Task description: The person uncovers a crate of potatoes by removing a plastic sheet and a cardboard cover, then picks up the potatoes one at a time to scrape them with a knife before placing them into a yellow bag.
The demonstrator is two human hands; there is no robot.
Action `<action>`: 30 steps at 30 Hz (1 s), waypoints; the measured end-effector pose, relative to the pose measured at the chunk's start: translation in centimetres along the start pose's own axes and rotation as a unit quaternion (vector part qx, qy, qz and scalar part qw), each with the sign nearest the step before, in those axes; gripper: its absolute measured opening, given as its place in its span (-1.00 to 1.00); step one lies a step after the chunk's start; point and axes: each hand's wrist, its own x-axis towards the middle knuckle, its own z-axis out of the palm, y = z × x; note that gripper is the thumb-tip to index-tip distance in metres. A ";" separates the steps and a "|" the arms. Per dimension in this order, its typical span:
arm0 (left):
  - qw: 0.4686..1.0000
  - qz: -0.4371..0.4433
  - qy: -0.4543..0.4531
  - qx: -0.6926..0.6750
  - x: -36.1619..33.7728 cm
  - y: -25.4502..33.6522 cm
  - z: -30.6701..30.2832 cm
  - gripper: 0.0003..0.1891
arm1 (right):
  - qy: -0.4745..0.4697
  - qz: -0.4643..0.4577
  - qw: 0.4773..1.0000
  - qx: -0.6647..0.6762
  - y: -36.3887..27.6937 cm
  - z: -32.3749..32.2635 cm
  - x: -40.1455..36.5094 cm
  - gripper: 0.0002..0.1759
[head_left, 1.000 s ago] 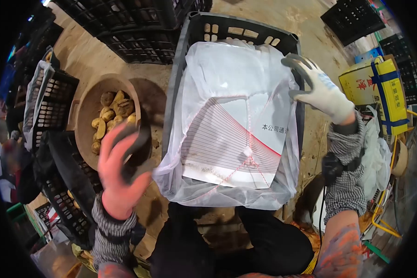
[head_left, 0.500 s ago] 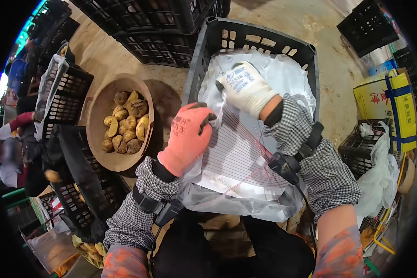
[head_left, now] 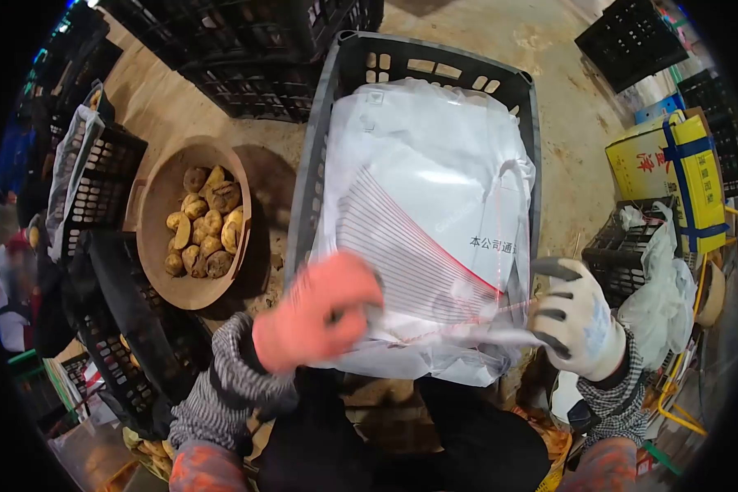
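Translucent plastic liner [head_left: 443,152] lies over printed paper [head_left: 410,275] in the black crate [head_left: 312,160]. Around it, the blurred coral-gloved left hand [head_left: 320,310] sits at eight o'clock, its grip unclear; the white-gloved right hand [head_left: 580,321] at four pinches the liner's edge, so a hard pull could tear it.

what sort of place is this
Probably a produce packing or sorting area: there are stacked black crates, a bowl of potato-like produce, and an open crate with a plastic bag in it.

The bag [head_left: 430,139] lies in a crate [head_left: 315,156] right of the bowl [head_left: 155,242].
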 end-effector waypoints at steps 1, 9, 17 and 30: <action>0.998 0.031 -0.051 0.004 -0.7 1.5 -0.2 -0.78 | -0.001 -0.007 0.999 0.052 0.2 -0.3 -0.9 -0.71; 0.966 0.048 -0.140 -0.214 -2.2 1.2 -3.0 -0.70 | 0.190 0.311 0.890 0.274 3.5 -0.8 -3.3 -0.36; 0.892 0.163 -0.241 -0.346 -1.1 4.3 -4.9 -0.95 | 0.062 0.249 0.936 -0.240 14.6 5.7 11.0 -0.41; 0.893 0.050 -0.100 -0.436 -18.2 2.8 -15.3 -0.73 | 0.416 0.381 0.749 0.348 21.9 6.8 4.8 -0.70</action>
